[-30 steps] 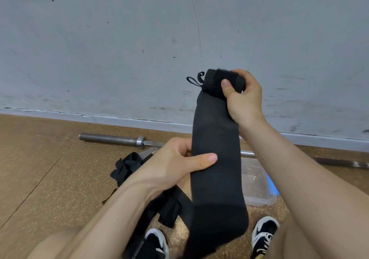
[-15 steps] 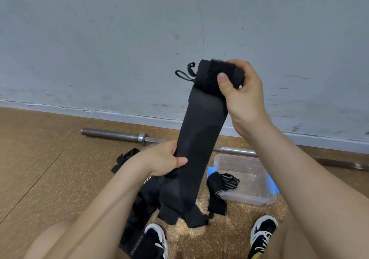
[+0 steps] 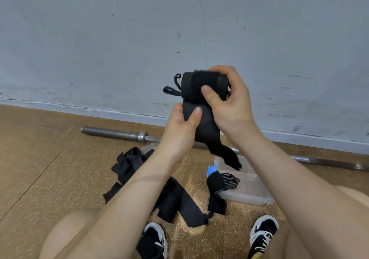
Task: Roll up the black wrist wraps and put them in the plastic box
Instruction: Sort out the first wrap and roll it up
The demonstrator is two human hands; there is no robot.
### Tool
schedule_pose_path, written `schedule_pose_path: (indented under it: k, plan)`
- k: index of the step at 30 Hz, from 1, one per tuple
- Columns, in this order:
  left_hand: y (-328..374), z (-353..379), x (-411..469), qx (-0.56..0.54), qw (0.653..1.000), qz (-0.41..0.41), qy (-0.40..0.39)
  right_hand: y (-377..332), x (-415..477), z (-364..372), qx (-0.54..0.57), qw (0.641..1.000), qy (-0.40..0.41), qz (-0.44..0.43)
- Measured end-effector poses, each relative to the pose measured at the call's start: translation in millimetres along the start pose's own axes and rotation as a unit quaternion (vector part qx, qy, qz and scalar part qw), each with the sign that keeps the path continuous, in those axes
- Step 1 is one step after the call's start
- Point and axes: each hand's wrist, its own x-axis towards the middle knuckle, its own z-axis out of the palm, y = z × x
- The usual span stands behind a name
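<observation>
Scuffed grey wall (image 3: pixel 119 38) and a cork-looking floor (image 3: pixel 40 168), so pretty much a gym corner. The wrap (image 3: pixel 205 90) I'm on is up in the air in front of the wall. Its top end is wound into a fat roll, and my right hand (image 3: pixel 233 106) is curled round that with the thumb pressed on the fuzzy face. My left hand (image 3: pixel 179 130) sits just below, thumb and fingers pinching the flat band. A short tail (image 3: pixel 229 156) dangles toward the box (image 3: pixel 253 190), and a thin loop (image 3: pixel 169 90) pokes out the roll's left side. I'd guess this stuff is light, soft and stretchy, so it'll spring open if I let go. Best hold is across the roll with a thumb on the outer lap, keeping the band taut. The box is clear plastic, on the floor near my right shoe (image 3: pixel 263 232). A striped wrap (image 3: pixel 221 182) lies half in it, draped over the near rim and onto the floor, and I can't make out anything else inside. Loose wraps (image 3: pixel 175 202) sprawl left of the box, and a barbell (image 3: pixel 113 132) lies along the wall.
</observation>
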Motion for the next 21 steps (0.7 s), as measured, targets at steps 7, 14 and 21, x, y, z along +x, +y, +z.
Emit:
schedule_pose_path:
  k: [7, 14, 21]
  plan:
    - [15.5, -18.9, -3.5, 0.077, 0.992, -0.066, -0.075, 4.2, -1.6, -1.3, -0.077, 0.996, -0.040, -0.030]
    - [34.6, -50.7, -7.2, 0.231, 0.932, 0.245, 0.133, -7.6, -0.1, -4.8, -0.021, 0.992, -0.121, 0.031]
    - [31.0, -51.4, 0.1, 0.134, 0.982, 0.128, -0.047, -13.1, -6.3, -3.6, -0.029, 0.979, -0.170, 0.109]
